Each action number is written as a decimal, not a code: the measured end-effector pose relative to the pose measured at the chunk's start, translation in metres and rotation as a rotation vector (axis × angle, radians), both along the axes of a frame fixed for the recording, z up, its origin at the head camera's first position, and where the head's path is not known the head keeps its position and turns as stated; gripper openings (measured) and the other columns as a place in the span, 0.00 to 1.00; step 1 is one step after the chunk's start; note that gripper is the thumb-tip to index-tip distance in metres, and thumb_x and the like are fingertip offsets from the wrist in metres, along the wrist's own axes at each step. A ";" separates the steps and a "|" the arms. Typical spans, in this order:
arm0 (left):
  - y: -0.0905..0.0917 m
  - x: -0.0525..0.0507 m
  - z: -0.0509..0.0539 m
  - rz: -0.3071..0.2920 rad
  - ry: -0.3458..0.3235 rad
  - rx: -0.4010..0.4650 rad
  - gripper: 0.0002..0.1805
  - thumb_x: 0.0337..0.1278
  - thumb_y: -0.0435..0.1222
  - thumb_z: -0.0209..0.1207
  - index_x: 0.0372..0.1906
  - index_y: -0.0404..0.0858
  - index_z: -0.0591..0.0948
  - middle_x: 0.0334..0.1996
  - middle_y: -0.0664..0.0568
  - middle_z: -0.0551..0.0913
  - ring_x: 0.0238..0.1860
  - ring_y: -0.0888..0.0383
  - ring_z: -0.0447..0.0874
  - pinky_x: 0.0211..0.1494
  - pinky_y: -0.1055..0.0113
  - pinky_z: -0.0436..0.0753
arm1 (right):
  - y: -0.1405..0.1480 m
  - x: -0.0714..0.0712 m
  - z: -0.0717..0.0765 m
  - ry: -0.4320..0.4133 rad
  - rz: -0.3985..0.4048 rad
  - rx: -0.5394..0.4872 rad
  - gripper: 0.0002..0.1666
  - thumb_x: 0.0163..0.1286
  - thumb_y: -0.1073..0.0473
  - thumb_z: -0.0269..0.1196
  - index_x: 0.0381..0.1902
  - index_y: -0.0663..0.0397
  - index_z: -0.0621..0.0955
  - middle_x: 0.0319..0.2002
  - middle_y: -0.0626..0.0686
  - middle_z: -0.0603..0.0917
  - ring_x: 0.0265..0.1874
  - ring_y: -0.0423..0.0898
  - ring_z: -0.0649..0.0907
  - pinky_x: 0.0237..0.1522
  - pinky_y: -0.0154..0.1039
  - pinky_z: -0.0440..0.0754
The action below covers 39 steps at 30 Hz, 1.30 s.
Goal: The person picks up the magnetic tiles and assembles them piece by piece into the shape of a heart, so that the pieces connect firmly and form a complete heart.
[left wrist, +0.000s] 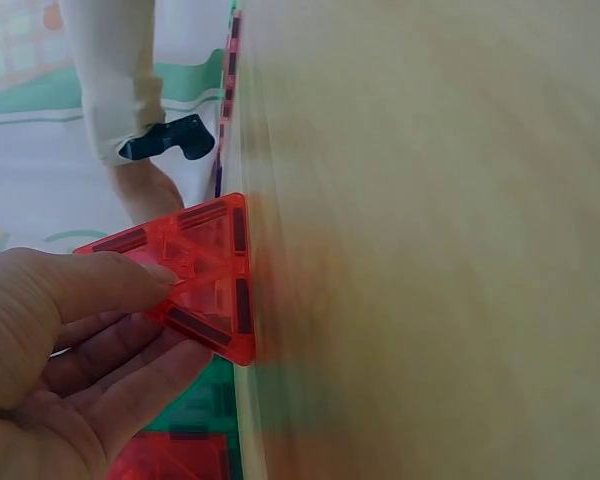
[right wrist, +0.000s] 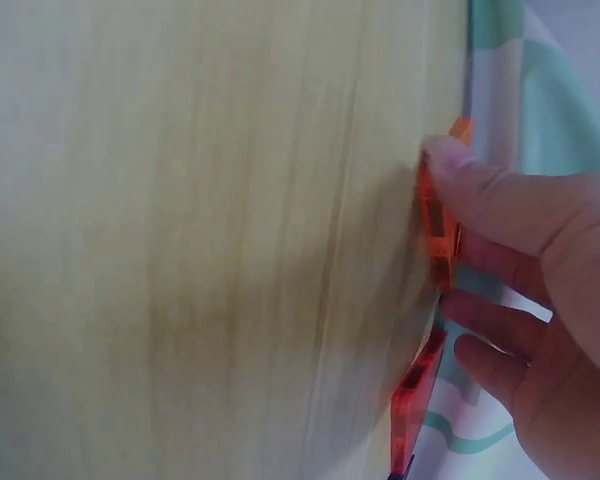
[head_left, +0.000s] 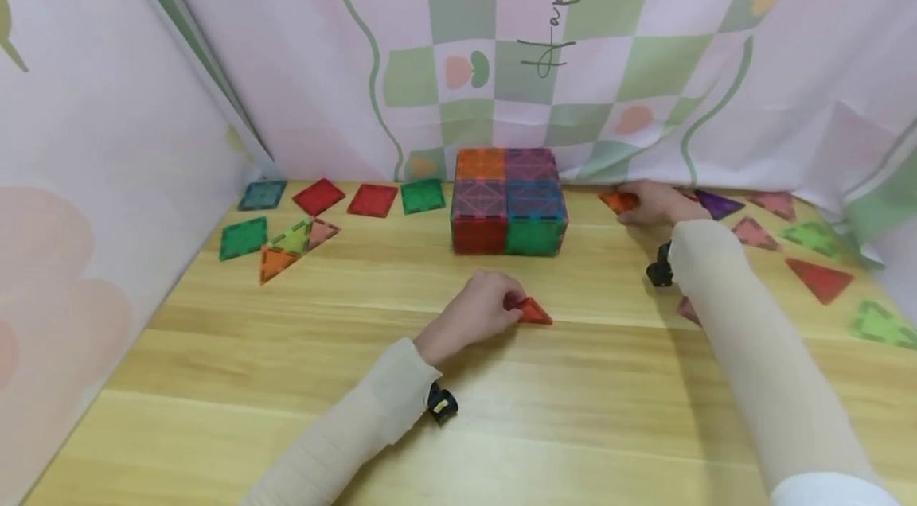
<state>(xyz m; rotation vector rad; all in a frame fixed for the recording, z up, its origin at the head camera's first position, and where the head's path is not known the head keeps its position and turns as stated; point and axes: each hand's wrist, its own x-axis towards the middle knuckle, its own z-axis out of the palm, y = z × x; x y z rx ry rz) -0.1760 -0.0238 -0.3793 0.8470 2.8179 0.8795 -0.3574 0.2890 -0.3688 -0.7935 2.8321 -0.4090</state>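
My left hand (head_left: 481, 305) pinches a red triangular magnetic tile (left wrist: 205, 275) between thumb and fingers, in front of the block of tiles. One edge of that tile is at the wooden tabletop. Farther back on the right, my right hand (head_left: 653, 204) has its thumb and fingers on an orange magnetic tile (right wrist: 442, 215) near the curtain. In the right wrist view a red tile (right wrist: 415, 405) stands just below the fingers. Between the hands, at the back, sits a box-shaped block of magnetic tiles (head_left: 509, 204), with orange, purple and blue on top and red and green in front.
To the left lie flat square tiles, among them a red one (head_left: 372, 200) and a green one (head_left: 243, 238), plus a strip of triangles (head_left: 292, 239). Several triangles, including a red one (head_left: 820, 280), are scattered on the right. A patterned curtain (head_left: 530, 36) hangs behind.
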 end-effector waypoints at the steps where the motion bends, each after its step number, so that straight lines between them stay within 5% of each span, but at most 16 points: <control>1: 0.000 0.000 0.001 -0.001 0.004 -0.001 0.03 0.53 0.32 0.65 0.34 0.38 0.86 0.30 0.52 0.84 0.29 0.64 0.73 0.34 0.78 0.72 | 0.000 0.001 0.001 -0.014 -0.017 -0.006 0.25 0.59 0.61 0.67 0.50 0.71 0.76 0.41 0.66 0.78 0.37 0.56 0.75 0.39 0.50 0.72; 5: 0.000 0.001 0.002 -0.007 0.009 0.005 0.03 0.53 0.31 0.65 0.34 0.37 0.86 0.30 0.52 0.84 0.29 0.64 0.73 0.34 0.78 0.72 | -0.001 0.009 0.005 -0.011 -0.074 -0.009 0.31 0.55 0.57 0.70 0.52 0.73 0.76 0.44 0.69 0.78 0.40 0.59 0.76 0.43 0.53 0.73; 10: 0.000 0.002 0.001 -0.005 0.007 0.029 0.05 0.53 0.31 0.65 0.35 0.36 0.87 0.32 0.51 0.86 0.31 0.64 0.76 0.36 0.78 0.73 | -0.006 0.023 0.007 0.104 -0.061 -0.103 0.10 0.54 0.71 0.64 0.35 0.69 0.82 0.33 0.66 0.83 0.35 0.59 0.80 0.41 0.53 0.76; 13: 0.000 0.001 0.000 -0.001 0.001 0.037 0.05 0.53 0.32 0.65 0.36 0.37 0.87 0.33 0.51 0.87 0.33 0.63 0.78 0.38 0.77 0.75 | -0.010 0.036 0.010 0.115 -0.066 -0.154 0.07 0.55 0.74 0.62 0.33 0.67 0.83 0.31 0.64 0.84 0.35 0.59 0.81 0.41 0.52 0.77; 19: 0.000 0.000 -0.003 0.001 -0.008 0.064 0.06 0.53 0.32 0.66 0.37 0.37 0.88 0.34 0.50 0.88 0.35 0.62 0.81 0.40 0.76 0.76 | -0.025 0.077 0.022 0.091 -0.124 -0.190 0.11 0.62 0.65 0.65 0.42 0.64 0.84 0.36 0.61 0.86 0.34 0.54 0.83 0.38 0.48 0.79; 29: -0.005 0.000 -0.003 0.001 -0.036 0.103 0.06 0.53 0.31 0.65 0.37 0.36 0.88 0.34 0.50 0.88 0.33 0.62 0.81 0.37 0.77 0.76 | -0.063 0.153 0.027 0.010 -0.115 -0.411 0.08 0.62 0.63 0.66 0.39 0.56 0.87 0.36 0.57 0.88 0.33 0.43 0.85 0.34 0.30 0.79; 39: -0.003 0.000 -0.003 -0.017 -0.004 0.107 0.05 0.53 0.31 0.65 0.35 0.36 0.88 0.32 0.50 0.88 0.33 0.62 0.81 0.39 0.75 0.77 | -0.095 0.187 0.010 0.015 -0.069 -0.535 0.08 0.56 0.71 0.67 0.35 0.59 0.86 0.32 0.56 0.88 0.32 0.44 0.85 0.34 0.31 0.82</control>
